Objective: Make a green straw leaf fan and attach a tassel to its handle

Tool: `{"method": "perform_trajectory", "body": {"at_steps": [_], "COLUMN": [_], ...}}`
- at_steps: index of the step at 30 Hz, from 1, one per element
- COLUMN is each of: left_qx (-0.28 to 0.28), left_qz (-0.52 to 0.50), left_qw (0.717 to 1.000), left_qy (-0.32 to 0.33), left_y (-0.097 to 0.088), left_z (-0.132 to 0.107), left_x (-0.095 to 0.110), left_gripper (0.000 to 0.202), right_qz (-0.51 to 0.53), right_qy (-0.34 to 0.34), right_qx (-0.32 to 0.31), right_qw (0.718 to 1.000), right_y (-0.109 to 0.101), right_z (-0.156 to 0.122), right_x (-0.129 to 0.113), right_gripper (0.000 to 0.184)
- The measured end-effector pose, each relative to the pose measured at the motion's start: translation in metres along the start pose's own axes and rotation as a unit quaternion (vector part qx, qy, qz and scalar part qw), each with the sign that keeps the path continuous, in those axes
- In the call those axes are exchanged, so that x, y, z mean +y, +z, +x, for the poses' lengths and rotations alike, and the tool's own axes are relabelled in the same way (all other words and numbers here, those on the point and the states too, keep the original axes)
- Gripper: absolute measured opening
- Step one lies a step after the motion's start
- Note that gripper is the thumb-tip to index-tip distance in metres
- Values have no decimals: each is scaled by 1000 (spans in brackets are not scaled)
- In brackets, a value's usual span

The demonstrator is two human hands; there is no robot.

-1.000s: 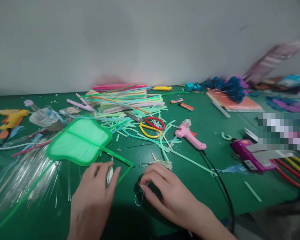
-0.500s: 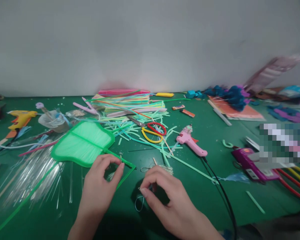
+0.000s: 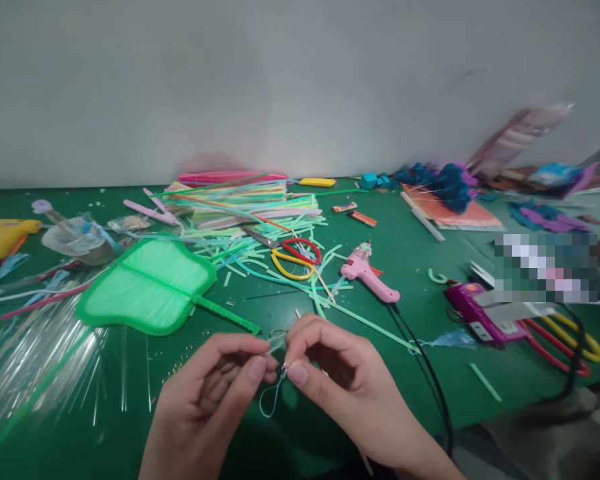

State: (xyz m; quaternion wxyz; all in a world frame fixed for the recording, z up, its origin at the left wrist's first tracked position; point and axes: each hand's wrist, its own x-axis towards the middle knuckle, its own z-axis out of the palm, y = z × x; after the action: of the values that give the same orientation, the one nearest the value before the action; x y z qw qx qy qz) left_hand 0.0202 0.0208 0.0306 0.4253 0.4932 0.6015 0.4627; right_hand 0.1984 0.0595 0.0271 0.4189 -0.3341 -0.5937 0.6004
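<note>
My right hand [image 3: 337, 383] pinches the small metal end of a thin light-blue cord loop [image 3: 269, 408] between thumb and index finger; the loop hangs below the fingertips. Close beside it, my left hand [image 3: 225, 387] is closed in a pinch, its fingertips almost at the metal end; what they hold is too small to make out. Small metal rings [image 3: 180, 362] lie scattered on the table left of my left hand. Behind the hands rests a green leaf-shaped fan [image 3: 147, 283] with its wrapped handle [image 3: 229, 315] pointing towards my fingers.
A pink glue gun [image 3: 373, 277] with a black cable lies right of centre. Scissors [image 3: 294, 257] with red and yellow handles sit on cut strips before a stack of coloured strips [image 3: 250, 200]. Clear sticks [image 3: 55, 360] spread at left; a purple device [image 3: 485, 317] is at right.
My left hand has moved right, bringing its fingertips close to the right hand's; a small gold-coloured piece seen earlier in its pinch is now hidden. The view has shifted slightly right.
</note>
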Motion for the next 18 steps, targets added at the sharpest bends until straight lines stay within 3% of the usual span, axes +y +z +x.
{"method": "perform_trajectory", "body": {"at_steps": [5, 11, 18], "left_qx": [-3, 6, -78], "left_qz": [-5, 91, 107], "left_qw": [1000, 995, 989], "left_qy": [24, 50, 70], "left_y": [4, 9, -1], "left_z": [-3, -9, -4], "left_x": [3, 10, 3], "left_gripper": [13, 22, 22], "right_qz": [-103, -190, -273], "right_qy": [-72, -122, -199], "right_qx": [18, 17, -30], "right_qw": [992, 974, 941], "right_y": [1, 3, -3], "right_z": [1, 2, 0], "right_x": [-3, -5, 1], "right_gripper": [6, 8, 11]}}
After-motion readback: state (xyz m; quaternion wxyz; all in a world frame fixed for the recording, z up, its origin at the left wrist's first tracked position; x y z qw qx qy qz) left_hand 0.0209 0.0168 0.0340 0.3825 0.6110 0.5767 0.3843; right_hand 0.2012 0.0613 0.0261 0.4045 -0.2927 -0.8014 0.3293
